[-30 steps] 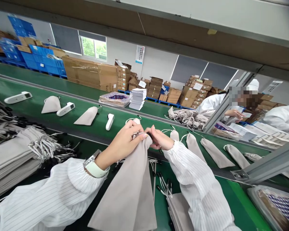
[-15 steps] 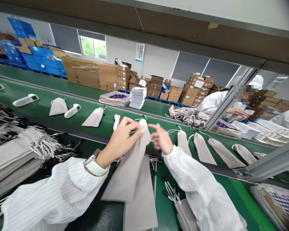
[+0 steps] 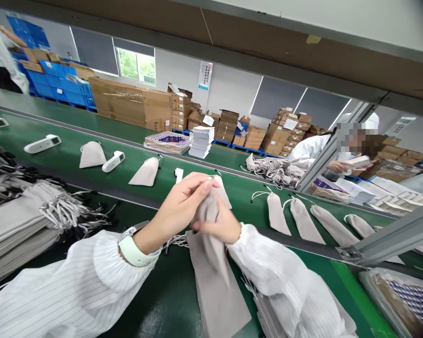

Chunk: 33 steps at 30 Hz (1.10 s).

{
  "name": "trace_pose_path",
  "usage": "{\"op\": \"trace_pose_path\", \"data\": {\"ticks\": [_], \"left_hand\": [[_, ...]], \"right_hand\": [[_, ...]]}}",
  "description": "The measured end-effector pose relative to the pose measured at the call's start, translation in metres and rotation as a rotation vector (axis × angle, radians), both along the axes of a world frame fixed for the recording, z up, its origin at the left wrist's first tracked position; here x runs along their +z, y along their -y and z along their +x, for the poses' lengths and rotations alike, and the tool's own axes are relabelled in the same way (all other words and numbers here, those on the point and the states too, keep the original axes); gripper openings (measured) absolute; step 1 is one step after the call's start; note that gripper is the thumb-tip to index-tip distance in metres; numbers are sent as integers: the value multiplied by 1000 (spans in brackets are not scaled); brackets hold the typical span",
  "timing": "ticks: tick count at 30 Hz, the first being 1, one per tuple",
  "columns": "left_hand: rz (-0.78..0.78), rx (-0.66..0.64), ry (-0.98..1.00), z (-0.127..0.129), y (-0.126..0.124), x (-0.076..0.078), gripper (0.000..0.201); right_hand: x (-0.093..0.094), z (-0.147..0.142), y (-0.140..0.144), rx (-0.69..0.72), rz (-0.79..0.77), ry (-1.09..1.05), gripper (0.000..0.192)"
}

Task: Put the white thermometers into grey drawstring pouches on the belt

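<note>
My left hand [image 3: 178,204] pinches the top of a grey drawstring pouch [image 3: 215,277] that hangs down to the green bench. Just below it, my right hand [image 3: 218,224] grips the same pouch at its neck. Both arms wear white striped sleeves, and a white watch [image 3: 132,249] sits on the left wrist. Behind the hands, on the green conveyor belt [image 3: 70,159], lie filled grey pouches [image 3: 146,172] and white handheld devices [image 3: 113,161].
A pile of flat grey pouches with cords [image 3: 24,216] lies at left. More pouches [image 3: 334,225] line the belt at right. A person in white [image 3: 315,148] works across the line. Cardboard boxes [image 3: 134,105] and blue crates [image 3: 61,84] stand behind. A metal frame bar [image 3: 391,239] crosses at right.
My right hand let go of the pouch top, swung out, then came back lower onto the pouch neck. The items on the belt have drifted to the right.
</note>
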<state>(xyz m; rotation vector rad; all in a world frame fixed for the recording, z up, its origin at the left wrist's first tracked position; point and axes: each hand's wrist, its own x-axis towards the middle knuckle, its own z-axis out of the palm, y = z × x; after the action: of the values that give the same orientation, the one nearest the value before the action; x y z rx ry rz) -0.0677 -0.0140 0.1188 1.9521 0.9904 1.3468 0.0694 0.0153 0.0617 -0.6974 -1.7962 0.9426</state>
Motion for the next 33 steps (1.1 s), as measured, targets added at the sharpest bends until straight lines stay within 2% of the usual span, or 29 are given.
{"op": "trace_pose_path", "data": {"ticks": [2, 4, 5, 6, 8, 11, 14, 16, 18, 20, 23, 25, 27, 31, 33], "left_hand": [[78, 46, -109, 1, -3, -6, 24], [48, 42, -375, 2, -5, -17, 25], [-1, 8, -532, 3, -6, -26, 26], [-66, -49, -700, 4, -6, -36, 27], [-127, -95, -840, 9, -4, -57, 24], [-135, -48, -904, 20, -1, -84, 13], [-154, -21, -938, 25, -2, -95, 13], [-193, -24, -949, 24, -7, -96, 15], [-237, -23, -950, 21, -12, -94, 22], [-272, -12, -949, 18, -15, -92, 28], [-302, 55, -961, 14, -16, -88, 36], [-313, 91, -973, 12, -18, -85, 39], [-323, 86, -980, 10, -21, -83, 38], [-346, 42, -966, 6, -27, -83, 39], [-351, 34, -947, 6, -29, -84, 36]], "right_hand": [[6, 21, -13, -352, 78, -61, 63], [7, 58, -34, -816, 126, -29, 64], [5, 76, -45, -1011, 79, 56, 68], [0, 92, -53, -1130, -36, 199, 69], [-14, 113, -63, -1240, -224, 443, 69], [-39, 116, -67, -1251, -306, 587, 70], [-49, 98, -70, -1216, -175, 718, 67], [-47, 79, -73, -1085, -13, 781, 60], [-44, 55, -79, -875, 83, 777, 54], [-45, 28, -85, -690, 83, 781, 53], [-56, -10, -94, -540, 7, 837, 62], [-66, -28, -102, -512, -55, 849, 59], [-73, -36, -109, -522, -102, 824, 47], [-81, -29, -123, -603, -195, 676, 20], [-82, -19, -129, -642, -261, 545, 18]]}}
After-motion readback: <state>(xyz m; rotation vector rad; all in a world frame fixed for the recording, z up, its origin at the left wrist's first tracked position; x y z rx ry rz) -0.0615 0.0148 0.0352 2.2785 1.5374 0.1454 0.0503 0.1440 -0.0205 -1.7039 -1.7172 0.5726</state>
